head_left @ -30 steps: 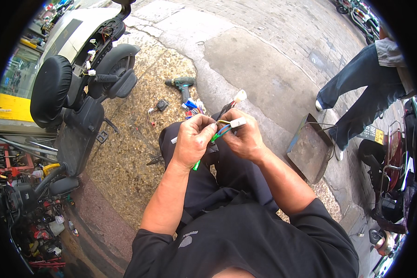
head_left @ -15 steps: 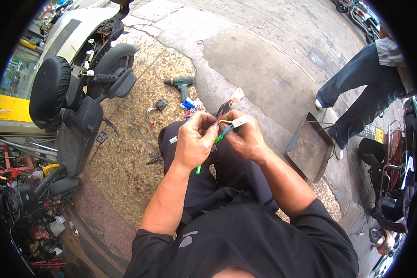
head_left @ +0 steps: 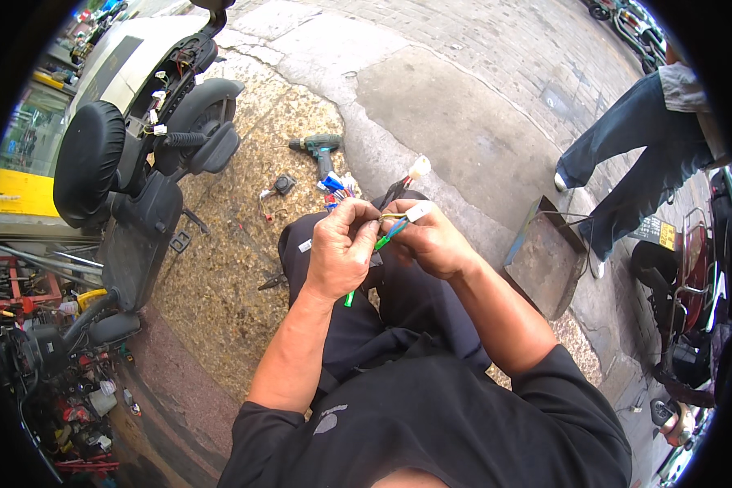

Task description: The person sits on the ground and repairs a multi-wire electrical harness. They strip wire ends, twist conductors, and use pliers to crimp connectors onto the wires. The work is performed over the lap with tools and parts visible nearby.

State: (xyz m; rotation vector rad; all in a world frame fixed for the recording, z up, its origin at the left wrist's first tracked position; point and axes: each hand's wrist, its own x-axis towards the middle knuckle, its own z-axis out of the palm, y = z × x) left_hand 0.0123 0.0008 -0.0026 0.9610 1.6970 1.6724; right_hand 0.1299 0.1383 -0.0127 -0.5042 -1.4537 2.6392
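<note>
Both hands meet above my knees over a bundle of thin wires. My left hand [head_left: 342, 254] pinches wire ends between thumb and forefinger. Close beside it, my right hand [head_left: 433, 242] has its fingers closed round the coloured wires [head_left: 396, 225], which are yellow and blue. A white plug connector [head_left: 419, 212] sticks out over the right forefinger, and a green connector [head_left: 382, 242] sits between the hands. Beyond them a second white connector [head_left: 420, 167] ends a dark cable. Blue connectors [head_left: 332, 182] with more wires lie past my left fingers. The exact wire ends are hidden by my fingertips.
A cordless drill [head_left: 320, 150] and a small round black part [head_left: 284, 185] lie on the ground ahead. At left stands a partly stripped scooter [head_left: 142, 220]. A metal dustpan [head_left: 545, 259] is at right, near a standing person's legs [head_left: 626, 163]. Pliers [head_left: 272, 281] lie beside my left leg.
My right hand has shifted slightly, and the red wire seen between the fingers earlier is now hidden. The white connector has tilted a little. My left hand stays nearly in place.
</note>
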